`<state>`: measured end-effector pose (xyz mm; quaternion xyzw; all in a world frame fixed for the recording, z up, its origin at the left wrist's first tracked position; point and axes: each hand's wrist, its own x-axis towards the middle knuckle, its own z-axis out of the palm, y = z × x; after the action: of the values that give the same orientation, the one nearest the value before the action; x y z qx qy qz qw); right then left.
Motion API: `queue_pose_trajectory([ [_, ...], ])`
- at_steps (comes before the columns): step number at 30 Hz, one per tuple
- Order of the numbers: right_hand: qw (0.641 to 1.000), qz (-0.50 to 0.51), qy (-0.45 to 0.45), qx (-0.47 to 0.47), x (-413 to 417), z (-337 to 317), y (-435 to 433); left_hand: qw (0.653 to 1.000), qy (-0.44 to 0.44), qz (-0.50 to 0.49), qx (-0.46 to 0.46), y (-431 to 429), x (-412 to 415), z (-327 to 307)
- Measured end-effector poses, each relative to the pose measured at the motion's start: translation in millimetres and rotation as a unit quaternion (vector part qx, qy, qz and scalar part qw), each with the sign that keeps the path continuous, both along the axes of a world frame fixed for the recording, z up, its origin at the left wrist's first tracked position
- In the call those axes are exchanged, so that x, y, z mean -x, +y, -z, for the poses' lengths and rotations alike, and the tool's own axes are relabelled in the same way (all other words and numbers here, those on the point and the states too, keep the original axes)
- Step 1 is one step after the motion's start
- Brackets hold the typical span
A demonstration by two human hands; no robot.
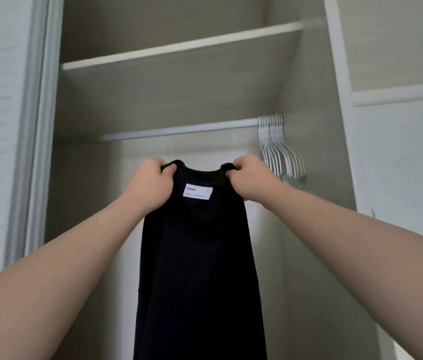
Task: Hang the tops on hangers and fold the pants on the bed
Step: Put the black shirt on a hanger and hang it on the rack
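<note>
From the head view, both arms reach up into an open wardrobe point(309, 100). The left hand point(150, 183) and the right hand point(249, 178) are each curled tightly round a shoulder of a black top point(200, 255), one on either side of the neckline. The top hangs straight down between the forearms and runs out of the bottom of the picture. Its white label point(199, 191) faces the camera just below the collar. No hanger hook shows above the collar, so the top seems not to be on a hanger yet.

A bare rail point(179, 129) crosses the wardrobe above and behind the hands, under a shelf point(179, 51). A bunch of white hangers point(280, 149) is pushed to the rail's right end, close beside the right hand and slightly above it.

The step in hand looks like fetching a hanger for this top. To do it well:

- Let the left hand take the whole weight at the collar, so the garment does not slump or twist.
- Free the right hand to lift off only the nearest hanger, since packed hooks tend to snag their neighbours.
- Feed the hanger up through the hem or in at the neck one arm at a time, rather than stretching the collar.
- Settle both shoulder seams evenly before hooking the hanger onto the open stretch of rail.
</note>
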<state>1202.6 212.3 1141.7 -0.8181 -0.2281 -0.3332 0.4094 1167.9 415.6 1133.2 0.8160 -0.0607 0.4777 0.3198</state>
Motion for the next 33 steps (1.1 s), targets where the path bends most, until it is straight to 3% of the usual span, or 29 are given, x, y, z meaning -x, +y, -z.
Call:
queue_pose_trajectory([
  [3, 0.991, 0.094, -0.020, 0.095, -18.3, -25.6, -0.5, 1.000, 0.017, -0.005, -0.003, 7.1, -25.1, -24.6],
  [6, 0.955, 0.205, -0.045, 0.211, -33.7, -37.4, -1.6, 0.999, 0.045, -0.010, -0.010, 10.6, -45.6, -43.5],
  [8, 0.906, 0.291, -0.097, 0.291, -43.2, -41.0, -2.3, 0.998, 0.058, -0.010, -0.008, 9.8, -54.6, -54.4],
  [10, 0.823, 0.389, -0.199, 0.363, -56.0, -45.1, -6.3, 0.998, 0.066, -0.005, 0.001, 6.3, -61.7, -63.4],
  [12, 0.772, 0.450, -0.244, 0.377, -67.5, -48.9, -15.7, 0.998, 0.069, -0.006, 0.000, 0.2, -68.6, -68.7],
  [16, 0.746, 0.523, -0.182, 0.370, -88.2, -50.4, -35.1, 0.997, 0.070, -0.018, -0.032, -12.2, -81.4, -66.6],
  [24, 0.753, 0.544, -0.155, 0.336, -107.0, -54.2, -52.2, 0.996, 0.066, -0.023, -0.049, -0.6, -95.9, -62.7],
  [33, 0.865, 0.454, -0.129, 0.171, -100.2, -78.5, -58.4, 0.995, 0.073, -0.024, -0.056, 4.8, -96.6, -52.1],
])
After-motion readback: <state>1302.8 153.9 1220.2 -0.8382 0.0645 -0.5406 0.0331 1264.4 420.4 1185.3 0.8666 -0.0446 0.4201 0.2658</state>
